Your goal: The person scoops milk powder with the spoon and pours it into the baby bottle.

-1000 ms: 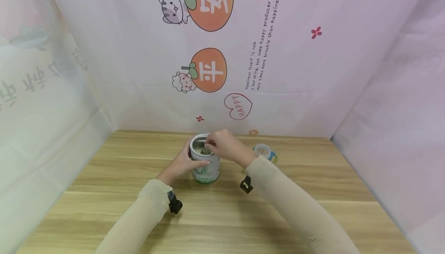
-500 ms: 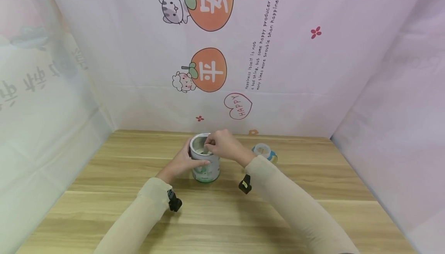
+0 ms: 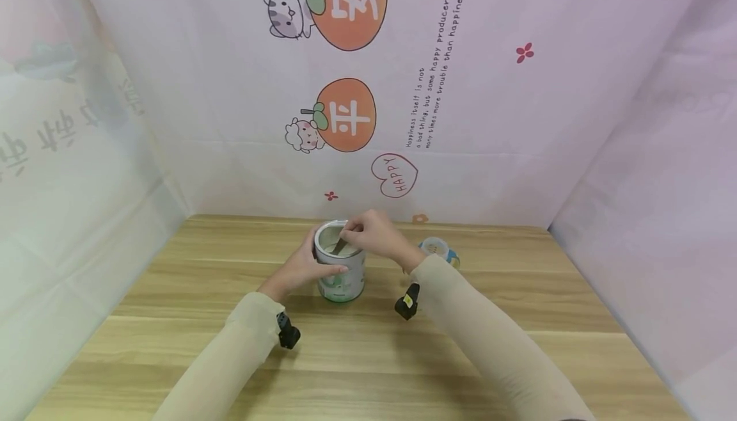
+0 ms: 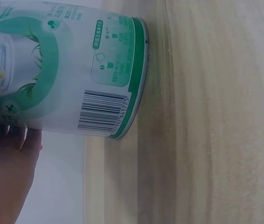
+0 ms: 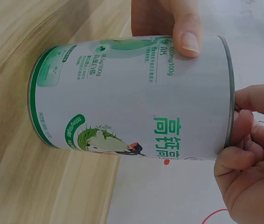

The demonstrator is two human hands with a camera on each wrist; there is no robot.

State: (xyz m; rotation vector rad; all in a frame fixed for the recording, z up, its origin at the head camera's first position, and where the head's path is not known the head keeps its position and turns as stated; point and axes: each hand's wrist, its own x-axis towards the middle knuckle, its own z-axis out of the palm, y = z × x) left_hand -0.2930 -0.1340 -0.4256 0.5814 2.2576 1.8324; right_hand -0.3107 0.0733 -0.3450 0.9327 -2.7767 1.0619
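A white and green milk powder can point(image 3: 341, 283) stands upright and open on the wooden table. My left hand point(image 3: 302, 267) grips it from the left, with the thumb across the front; in the left wrist view the fingers point(image 4: 10, 137) lie along the can's side. Over the rim, my right hand point(image 3: 377, 235) pinches a slim dark spoon-like utensil point(image 3: 340, 246) that slants down into the can. Its lower end is hidden inside. In the right wrist view my right hand point(image 5: 255, 154) is at the can's mouth, fingers curled, with the utensil mostly hidden.
A small cup point(image 3: 435, 248) with a clear top and blue and yellow parts stands right of the can, partly behind my right wrist. Printed white cloth point(image 3: 460, 184) hangs behind the table point(image 3: 357, 357) and along both sides.
My right hand has risen slightly at the can's mouth, so more of the utensil shows above the contents. My left hand and the can have stayed put.
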